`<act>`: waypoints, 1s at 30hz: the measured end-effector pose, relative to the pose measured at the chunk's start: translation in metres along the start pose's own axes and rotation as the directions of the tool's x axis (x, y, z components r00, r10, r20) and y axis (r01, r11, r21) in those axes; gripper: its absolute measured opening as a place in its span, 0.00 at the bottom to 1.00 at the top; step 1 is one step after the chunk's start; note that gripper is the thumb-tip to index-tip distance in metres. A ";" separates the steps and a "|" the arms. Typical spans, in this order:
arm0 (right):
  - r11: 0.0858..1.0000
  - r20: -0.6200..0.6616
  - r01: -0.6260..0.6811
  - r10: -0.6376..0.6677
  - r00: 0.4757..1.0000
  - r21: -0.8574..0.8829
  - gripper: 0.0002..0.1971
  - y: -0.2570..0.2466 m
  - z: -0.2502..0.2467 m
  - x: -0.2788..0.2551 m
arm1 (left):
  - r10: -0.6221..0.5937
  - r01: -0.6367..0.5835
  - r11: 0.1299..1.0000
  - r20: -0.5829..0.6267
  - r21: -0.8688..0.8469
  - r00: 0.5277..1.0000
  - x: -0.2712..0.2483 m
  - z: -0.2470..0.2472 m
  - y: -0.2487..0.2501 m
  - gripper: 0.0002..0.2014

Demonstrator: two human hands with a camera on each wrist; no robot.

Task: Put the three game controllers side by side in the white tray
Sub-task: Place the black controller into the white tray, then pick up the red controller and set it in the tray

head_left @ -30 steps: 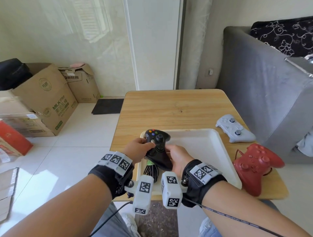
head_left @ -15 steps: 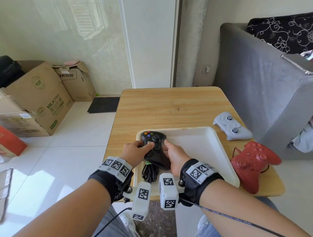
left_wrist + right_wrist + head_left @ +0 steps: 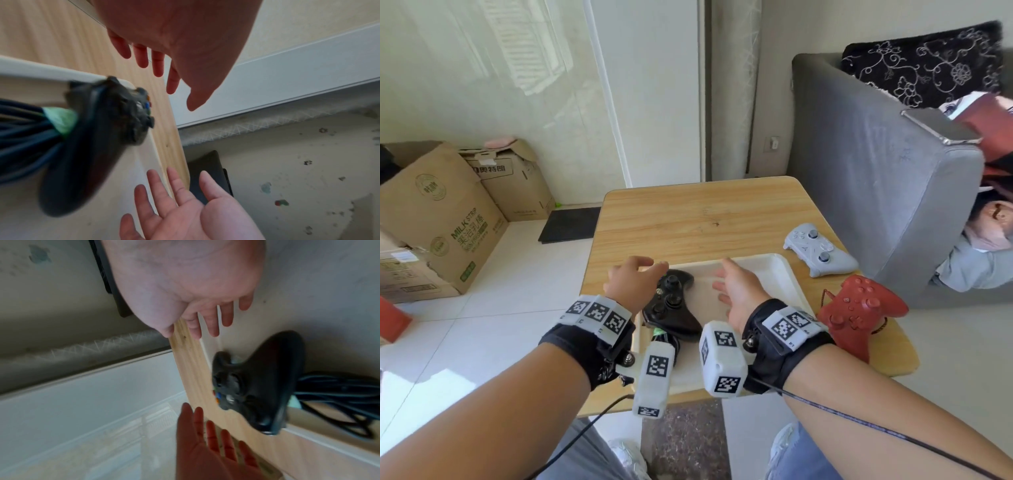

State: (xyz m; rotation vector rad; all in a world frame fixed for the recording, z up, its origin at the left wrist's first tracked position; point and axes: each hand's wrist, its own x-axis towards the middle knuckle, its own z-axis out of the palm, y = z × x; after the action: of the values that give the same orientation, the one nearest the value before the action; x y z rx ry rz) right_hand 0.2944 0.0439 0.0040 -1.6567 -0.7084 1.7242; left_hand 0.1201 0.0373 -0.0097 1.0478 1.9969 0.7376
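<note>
The black controller [image 3: 671, 305] lies in the left part of the white tray [image 3: 787, 274], its bundled cable [image 3: 664, 339] trailing toward me. My left hand [image 3: 635, 279] hovers open just left of it, and my right hand [image 3: 732, 284] is open just right of it, over the tray; neither holds anything. The wrist views show the black controller [image 3: 102, 129] [image 3: 257, 382] free between spread fingers. A white controller [image 3: 818, 253] and a red controller [image 3: 859, 308] sit on the wooden table [image 3: 695, 219], right of the tray.
A grey sofa [image 3: 876, 178] stands close against the table's right side. Cardboard boxes [image 3: 441, 212] sit on the tiled floor to the left, with a dark mat [image 3: 568, 229] by the wall. The tray's right part is bare.
Both hands held the black controller above the tray's left side; it has come down into the tray and both hands have let go and opened.
</note>
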 end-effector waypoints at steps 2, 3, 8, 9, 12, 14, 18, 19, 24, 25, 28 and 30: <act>0.999 -0.064 0.045 -0.043 0.997 0.026 0.28 -0.012 -0.017 -0.004 | 0.040 -0.041 0.999 0.044 0.009 0.998 -0.017 0.005 0.026 0.21; 0.996 -0.099 0.080 -0.077 0.992 0.033 0.28 -0.017 -0.027 -0.006 | 0.077 -0.078 0.997 0.070 0.007 0.995 -0.027 0.010 0.039 0.21; 0.951 -0.276 0.273 -0.225 0.934 0.146 0.24 -0.034 -0.077 -0.021 | 0.160 -0.155 0.987 0.185 -0.042 0.970 -0.046 0.053 0.075 0.20; 0.940 -0.303 0.299 -0.240 0.922 0.166 0.24 -0.037 -0.088 -0.024 | 0.158 -0.151 0.987 0.218 -0.046 0.963 -0.050 0.062 0.079 0.20; 0.907 -0.428 0.372 -0.261 0.865 0.198 0.21 -0.041 -0.124 -0.031 | 0.125 -0.099 0.990 0.325 -0.096 0.937 -0.057 0.091 0.089 0.20; 0.876 -0.524 0.414 -0.237 0.818 0.249 0.15 -0.039 -0.143 -0.032 | 0.116 -0.080 0.991 0.385 -0.108 0.916 -0.060 0.108 0.094 0.18; 0.829 -0.652 0.423 -0.095 0.752 0.367 0.21 -0.021 -0.175 -0.025 | 0.099 -0.045 0.992 0.483 -0.121 0.870 -0.071 0.138 0.103 0.13; 0.831 -0.666 0.407 -0.059 0.744 0.380 0.22 -0.016 -0.182 -0.024 | 0.093 -0.031 0.991 0.510 -0.128 0.855 -0.074 0.144 0.105 0.12; 0.857 -0.662 0.314 0.040 0.748 0.408 0.32 0.009 -0.200 -0.021 | 0.055 0.071 0.979 0.585 -0.189 0.809 -0.085 0.173 0.115 0.01; 0.860 -0.655 0.313 0.031 0.755 0.402 0.36 0.016 -0.201 -0.016 | 0.051 0.079 0.978 0.592 -0.191 0.804 -0.085 0.178 0.116 0.02; 0.878 -0.596 0.272 0.019 0.803 0.395 0.43 0.035 -0.200 -0.008 | 0.040 0.096 0.977 0.608 -0.188 0.793 -0.084 0.192 0.114 0.03; 0.916 -0.553 0.245 -0.032 0.833 0.316 0.33 0.042 -0.195 -0.016 | 0.030 0.110 0.976 0.618 -0.188 0.786 -0.083 0.199 0.111 0.04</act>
State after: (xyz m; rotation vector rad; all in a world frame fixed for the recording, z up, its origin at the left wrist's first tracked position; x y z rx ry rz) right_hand 0.4860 -0.0051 -0.0290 -1.6467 -0.2027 1.1079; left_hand 0.3618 0.0505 -0.0066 0.9550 1.3312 0.4815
